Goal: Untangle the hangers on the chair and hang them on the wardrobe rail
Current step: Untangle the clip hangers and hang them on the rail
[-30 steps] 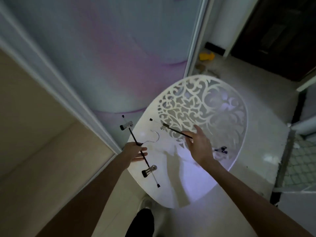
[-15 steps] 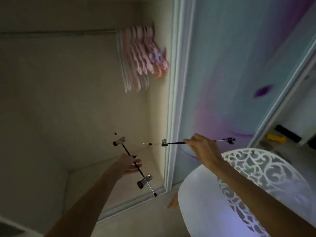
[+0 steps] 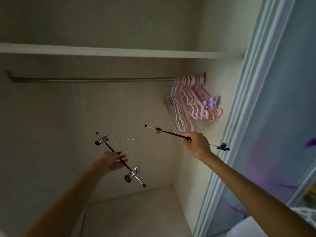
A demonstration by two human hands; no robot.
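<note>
My left hand (image 3: pixel 113 160) holds a black clip hanger (image 3: pixel 131 174) by the middle of its bar, with a metal clip near each end and its thin wire hook (image 3: pixel 131 139) pointing up. My right hand (image 3: pixel 196 142) grips a second black clip hanger (image 3: pixel 169 133) at mid-bar, tilted down to the right. Both hangers are apart and raised inside the open wardrobe. The dark wardrobe rail (image 3: pixel 85 80) runs across above them, bare along most of its length. The white chair (image 3: pixel 306 212) shows only at the bottom right corner.
Several pink, purple and white hangers (image 3: pixel 193 103) hang bunched at the rail's right end. A white shelf (image 3: pixel 119 52) sits above the rail. The sliding wardrobe door (image 3: pixel 277 117) stands at the right. The wardrobe floor (image 3: pixel 133 212) lies below.
The view has swung up from the chair into the wardrobe. Both hands have lifted their hangers off the chair and carried them left and up toward the rail.
</note>
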